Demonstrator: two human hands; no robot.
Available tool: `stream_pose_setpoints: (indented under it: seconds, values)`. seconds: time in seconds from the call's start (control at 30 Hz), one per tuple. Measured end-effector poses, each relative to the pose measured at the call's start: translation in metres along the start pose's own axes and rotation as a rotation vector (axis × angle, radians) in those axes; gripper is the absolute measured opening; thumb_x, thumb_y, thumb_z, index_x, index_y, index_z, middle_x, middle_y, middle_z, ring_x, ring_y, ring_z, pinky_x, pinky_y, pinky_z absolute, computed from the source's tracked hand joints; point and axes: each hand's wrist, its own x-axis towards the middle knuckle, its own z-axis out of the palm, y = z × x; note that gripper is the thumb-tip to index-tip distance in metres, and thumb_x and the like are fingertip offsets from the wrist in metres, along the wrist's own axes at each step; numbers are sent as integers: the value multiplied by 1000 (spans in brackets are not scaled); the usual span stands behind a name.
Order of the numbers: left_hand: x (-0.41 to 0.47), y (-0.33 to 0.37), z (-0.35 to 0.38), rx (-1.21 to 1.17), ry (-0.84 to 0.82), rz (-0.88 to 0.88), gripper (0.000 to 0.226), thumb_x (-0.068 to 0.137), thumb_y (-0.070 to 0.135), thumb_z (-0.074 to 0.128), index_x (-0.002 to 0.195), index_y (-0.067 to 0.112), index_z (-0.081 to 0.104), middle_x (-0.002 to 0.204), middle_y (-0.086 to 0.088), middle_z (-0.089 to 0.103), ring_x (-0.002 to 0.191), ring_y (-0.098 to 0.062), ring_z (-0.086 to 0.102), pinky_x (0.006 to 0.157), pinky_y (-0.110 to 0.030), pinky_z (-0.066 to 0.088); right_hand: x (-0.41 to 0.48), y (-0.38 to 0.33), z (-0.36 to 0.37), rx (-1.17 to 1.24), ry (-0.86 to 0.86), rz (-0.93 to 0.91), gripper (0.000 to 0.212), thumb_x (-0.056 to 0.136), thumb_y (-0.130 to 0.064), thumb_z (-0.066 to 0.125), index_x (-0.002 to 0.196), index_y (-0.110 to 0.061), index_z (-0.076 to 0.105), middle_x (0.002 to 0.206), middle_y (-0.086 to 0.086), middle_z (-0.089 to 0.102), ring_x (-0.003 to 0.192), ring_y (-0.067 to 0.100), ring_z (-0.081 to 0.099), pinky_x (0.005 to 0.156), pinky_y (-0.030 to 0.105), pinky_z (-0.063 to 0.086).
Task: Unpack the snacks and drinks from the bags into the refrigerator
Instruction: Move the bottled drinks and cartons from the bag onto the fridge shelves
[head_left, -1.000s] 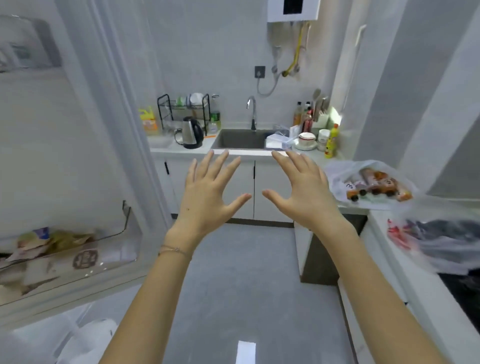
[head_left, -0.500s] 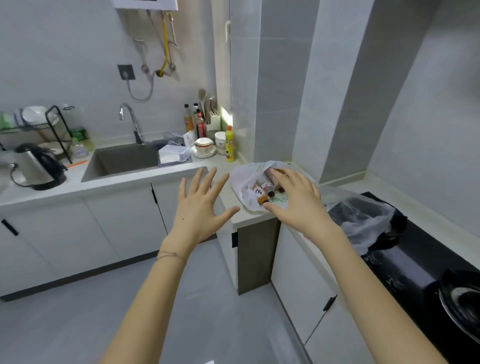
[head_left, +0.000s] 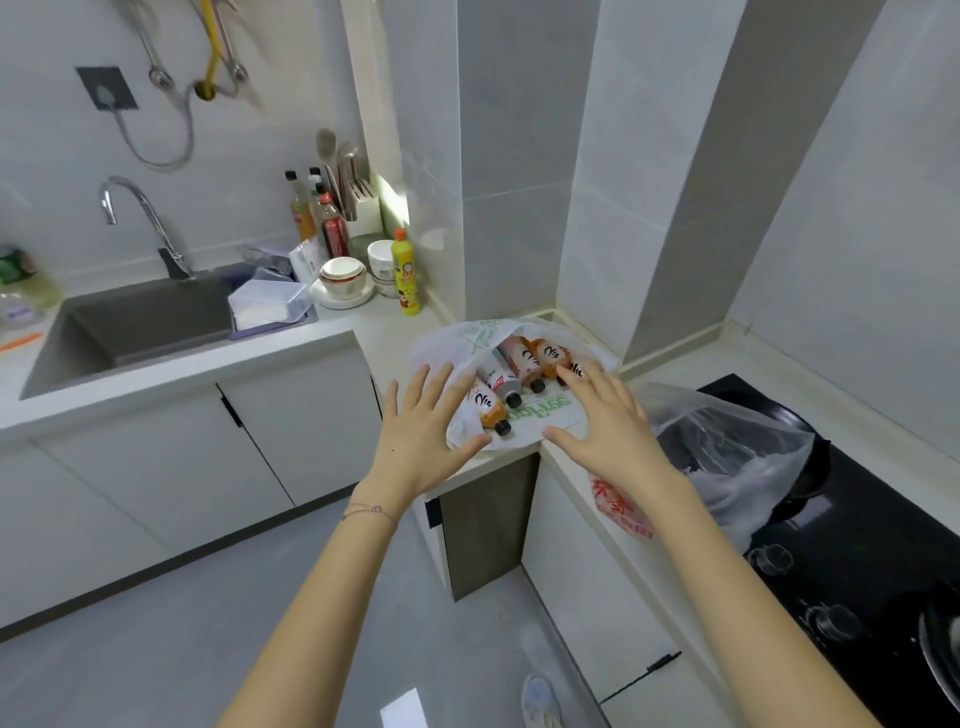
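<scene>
Pale L-shaped countertop (head_left: 384, 332) here, sink (head_left: 145, 322) set in its left run, a clear lidded container (head_left: 270, 306) at the basin's right edge. Stacked bowls on a plate (head_left: 343, 278), a yellow dish-soap bottle (head_left: 407, 275), sauce bottles (head_left: 324, 221) and a knife block (head_left: 363, 208) crowd the back corner. On the near corner lies a white shopping bag (head_left: 540, 415), drink bottles (head_left: 519, 358) inside, and right of it a clear plastic bag (head_left: 737, 452) slumps partly over the black cooktop (head_left: 857, 519).

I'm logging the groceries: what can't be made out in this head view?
- Head view: clear bag contents, a dark mass blurred by crinkled plastic.
- Head view: bottles in the white bag, labels too small; right hand covers the rightmost.
- Head view: refrigerator, outside the frame.
</scene>
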Motion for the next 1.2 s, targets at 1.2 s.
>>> stream_pose_setpoints:
  seconds: [1.2]
  values:
    - [172, -70, 175, -72, -262, -45, 83, 90, 55, 57, 155, 29, 12, 163, 2, 6, 148, -16, -12, 114, -41, -21, 211, 60, 212, -135, -465, 170, 56, 95, -51, 45, 138, -16, 41, 138, 8, 49, 129, 27, 41, 106, 42, 32]
